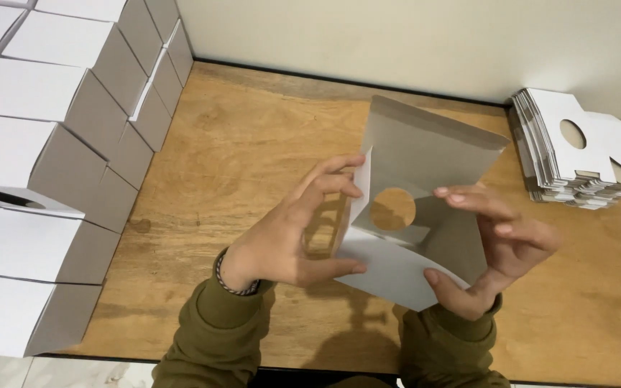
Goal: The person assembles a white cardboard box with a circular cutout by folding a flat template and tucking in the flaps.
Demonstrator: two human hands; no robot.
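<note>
Many folded boxes [44, 144] are stacked at the left of the table [253, 144]. Left hand [289, 237] pinches the left edge of a half-opened box blank [411, 215] with a round hole, held above the table; right hand [501, 248] clamps its right side. Flat blanks [576, 147] lie stacked far right.

Packing workshop: stacked white boxes [44, 93]

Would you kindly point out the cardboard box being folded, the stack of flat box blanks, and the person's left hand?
Cardboard box [397, 269], head view, on its white lower panel.
Stack of flat blanks [551, 133], head view, on the top sheet.
Left hand [289, 233], head view, on the back of the hand.
</note>
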